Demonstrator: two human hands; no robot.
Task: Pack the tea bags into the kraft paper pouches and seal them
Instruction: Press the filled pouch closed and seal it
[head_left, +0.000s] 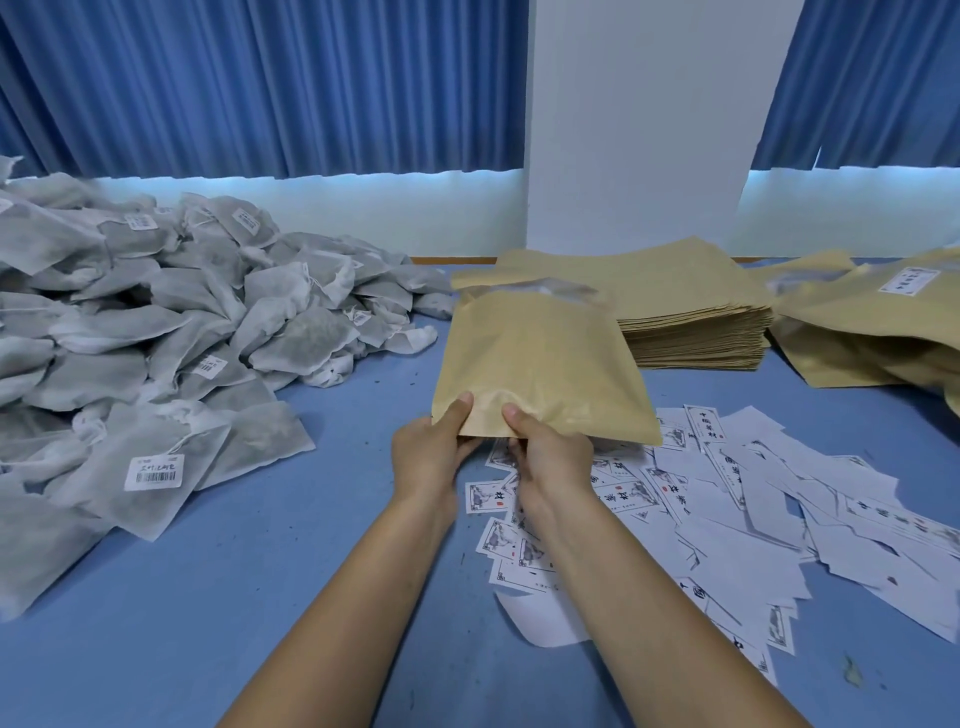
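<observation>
Kraft paper, plain and tan: one pouch (540, 358) is held low over the bench (249, 597), its near edge pinched by both hands and its mouth, with a pale translucent strip, pointing away from the person. The left hand (431, 452) and the right hand (550, 460) each grip that edge close together, thumb on top and fingers tucked under. Whether anything is inside the pouch cannot be told from here. The step looks like readying the pouch for filling, so it would help to turn the mouth toward the tea bags (156, 322) heaped on the left, or bring it nearer, and to move one hand up to spread the opening while the other steadies the base. A grip this narrow lets the wide paper sag at its free corners. The far end of the pouch overlaps the stack of empty pouches (696, 312) just behind, and its left edge is near the heap's fringe — a careless swing could drag bags or skew the stack. Printed labels (753, 493) lie loose under and to the right of the right hand and would scatter easily. More pouches (872, 332), one labelled, crowd the far right. The best open room is the bare blue surface to the near left, between the heap and the forearms.
</observation>
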